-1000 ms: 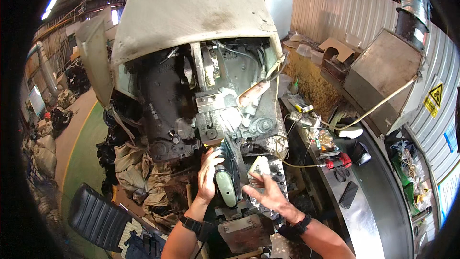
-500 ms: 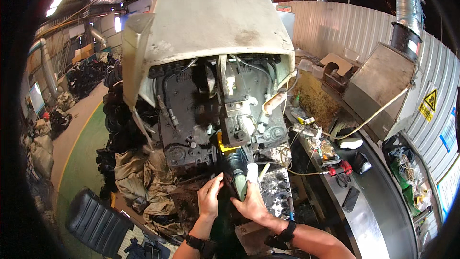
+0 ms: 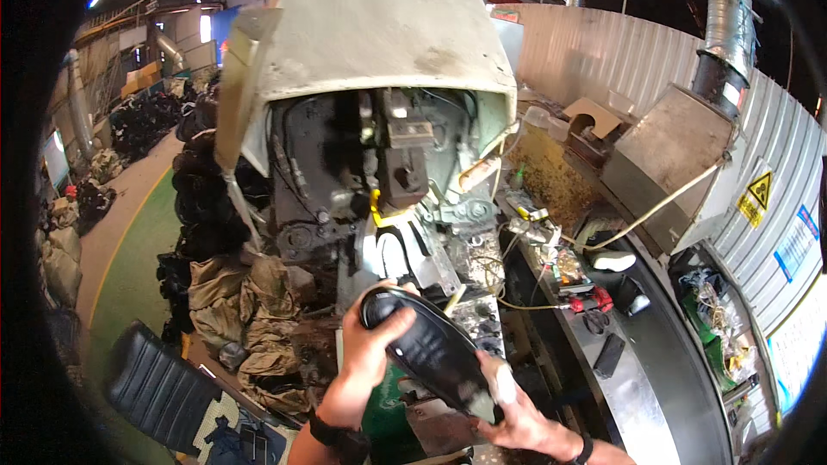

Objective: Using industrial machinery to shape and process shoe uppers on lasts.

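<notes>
While the left hand (image 3: 370, 340) is curled around the far left end of a black shoe (image 3: 435, 357), thumb across its surface, the right hand (image 3: 517, 418) has its fingers partly closed on the near right end, though blur seems to hide its exact grip. The shoe slants in front of a machine with a pale hood (image 3: 388, 34). To the right, a red tool (image 3: 593, 301) lies on a metal tabletop (image 3: 633, 396).

Head fisheye, one view, looks forward and steeply down from head height. Left hand (image 3: 368, 346) and right hand (image 3: 519, 418) sit close, lower centre; pale machine hood (image 3: 388, 30) farther off, upper centre.
</notes>
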The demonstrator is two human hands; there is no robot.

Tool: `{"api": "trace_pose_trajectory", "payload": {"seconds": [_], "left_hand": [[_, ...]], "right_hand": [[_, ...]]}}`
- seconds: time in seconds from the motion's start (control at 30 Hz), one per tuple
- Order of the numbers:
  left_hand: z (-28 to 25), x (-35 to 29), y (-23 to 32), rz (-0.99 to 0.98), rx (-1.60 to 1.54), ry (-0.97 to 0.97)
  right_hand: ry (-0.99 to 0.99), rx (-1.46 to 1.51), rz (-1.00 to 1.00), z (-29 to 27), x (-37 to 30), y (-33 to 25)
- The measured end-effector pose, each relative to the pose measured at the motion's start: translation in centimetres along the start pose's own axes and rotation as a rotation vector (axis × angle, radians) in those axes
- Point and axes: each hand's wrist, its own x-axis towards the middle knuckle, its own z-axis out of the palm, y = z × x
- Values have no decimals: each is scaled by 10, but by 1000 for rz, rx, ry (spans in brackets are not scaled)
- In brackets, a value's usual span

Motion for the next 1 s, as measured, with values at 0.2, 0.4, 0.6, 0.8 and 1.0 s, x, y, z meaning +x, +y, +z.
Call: {"api": "trace_pose_trajectory", "payload": {"seconds": [0.2, 0.4, 0.6, 0.8, 1.0], "left_hand": [[47, -34, -39, -61, -98, -96], [124, -43, -120, -359, -234, -102], [201, -87, -245, -869, -136, -362], [221, -143, -402, -990, 556, -786], [215, -167, -459, -913, 800, -868]], "right_hand": [[99, 99, 82, -11, -90, 0], [473, -114, 154, -44, -170, 4], [1264, 424, 556, -65, -280, 40], [1974, 926, 777, -139, -484, 79], [2340, 243, 976, -194, -861, 82]]}}
